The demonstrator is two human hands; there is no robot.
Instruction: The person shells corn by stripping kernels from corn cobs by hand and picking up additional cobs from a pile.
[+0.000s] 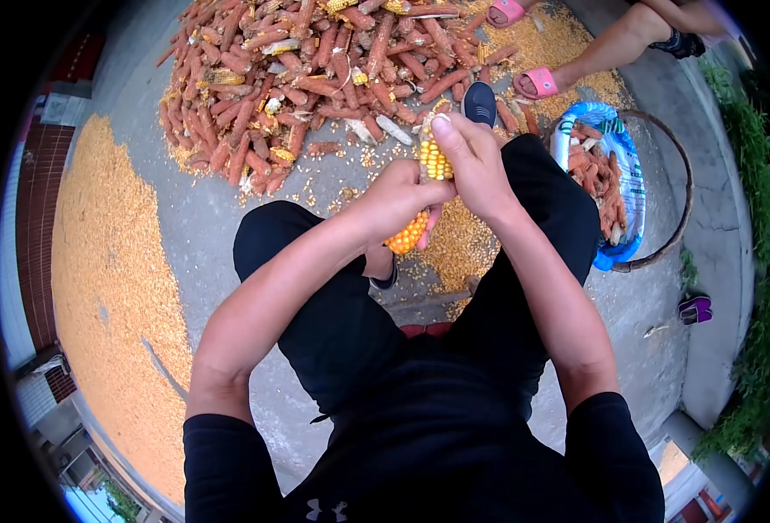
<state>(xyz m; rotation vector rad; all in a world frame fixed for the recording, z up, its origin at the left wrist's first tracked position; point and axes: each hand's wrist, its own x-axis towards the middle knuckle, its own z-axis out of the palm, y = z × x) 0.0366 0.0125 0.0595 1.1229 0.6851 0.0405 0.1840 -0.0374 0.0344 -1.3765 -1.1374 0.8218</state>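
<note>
Gripping corn w/ both hands, upper centre of the head view: right hand (476, 166) is closed round the upper corn piece (436, 159), thumb up by its tip; left hand (400, 196) is wrapped round the lower corn piece (408, 234), its end poking out below the fist. Both grips narrow, full of corn. Hands meet, prob. so one can brace vs. the other while pressure goes on the kernels. Knees sit wide on either side, likely so loose bits drop into the gap, where a patch of loose kernels (459, 248) lies. The cob pile (315, 83), upper centre, is mostly bare reddish cobs w/ a few yellow ears mixed in; within reach, prob. for convenience. Lined basket (633, 187), right of frame, holds more bare cobs; the lining prob. keeps small bits from slipping out.

Hard to make out: fingers & palms cover the middle of the corn, so can't tell for sure if it's 2 ears or 1 long one. Left fingertips mostly hidden. Seat under the person: only a reddish sliver b/w the thighs. Other person, upper right, is cut off: legs & pink sandals (538, 83) show. Pile's top runs off the frame edge.
</note>
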